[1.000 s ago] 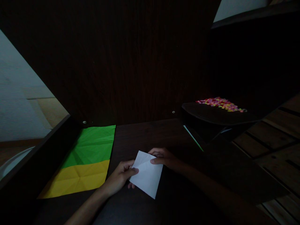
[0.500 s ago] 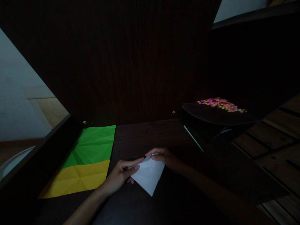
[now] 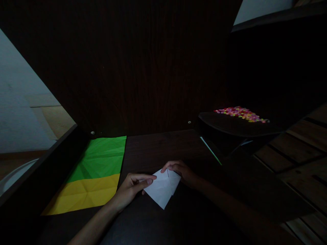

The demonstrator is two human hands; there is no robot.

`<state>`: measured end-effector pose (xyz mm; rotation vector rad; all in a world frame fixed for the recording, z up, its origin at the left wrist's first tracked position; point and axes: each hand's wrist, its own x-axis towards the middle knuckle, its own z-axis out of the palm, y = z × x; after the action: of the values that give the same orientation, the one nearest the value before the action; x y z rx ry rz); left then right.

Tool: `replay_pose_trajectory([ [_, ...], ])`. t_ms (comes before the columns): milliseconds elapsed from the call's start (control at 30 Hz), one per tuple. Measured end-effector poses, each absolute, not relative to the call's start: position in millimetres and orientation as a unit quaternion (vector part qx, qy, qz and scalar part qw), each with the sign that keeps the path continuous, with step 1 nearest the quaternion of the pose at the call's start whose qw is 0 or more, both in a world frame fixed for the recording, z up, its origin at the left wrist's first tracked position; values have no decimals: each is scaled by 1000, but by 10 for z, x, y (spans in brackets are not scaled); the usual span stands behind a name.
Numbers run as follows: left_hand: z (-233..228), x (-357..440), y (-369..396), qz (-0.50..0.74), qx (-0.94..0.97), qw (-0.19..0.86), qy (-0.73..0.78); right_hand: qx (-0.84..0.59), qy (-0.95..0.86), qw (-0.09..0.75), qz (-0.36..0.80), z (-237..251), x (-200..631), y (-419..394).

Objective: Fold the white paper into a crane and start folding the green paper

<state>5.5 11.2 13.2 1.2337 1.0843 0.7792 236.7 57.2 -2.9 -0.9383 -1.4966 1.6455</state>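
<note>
A piece of folded white paper [image 3: 162, 192] is held over the dark tabletop, one corner pointing down toward me. My left hand [image 3: 134, 187] pinches its left corner, thumb on top and index finger stretched along the upper edge; the other fingers are mostly hidden beneath. At the upper right edge, my right hand [image 3: 180, 172] has its fingers bent over the paper, with a fingertip on the top face near a small flap. The right thumb is hard to make out in the dim light.
Green paper [image 3: 102, 158] and yellow paper [image 3: 87, 192], both creased, lie to the left. A thin green-and-white strip [image 3: 211, 150] lies on the tabletop at right. Many small colourful pieces [image 3: 241, 113] sit on a raised dark shelf [image 3: 230, 126]. A dark wooden panel [image 3: 143, 68] rises behind.
The right fingers have shifted on the paper's top edge, and a flap line there shows more clearly. The paper's lower corner has moved slightly up and left. My left hand keeps its hold.
</note>
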Motion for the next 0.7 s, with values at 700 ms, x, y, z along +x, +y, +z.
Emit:
replay_pose_trajectory([
  [700,215,54,64,256,565,682,387,-396,-640,355,555,-23,2369,558],
])
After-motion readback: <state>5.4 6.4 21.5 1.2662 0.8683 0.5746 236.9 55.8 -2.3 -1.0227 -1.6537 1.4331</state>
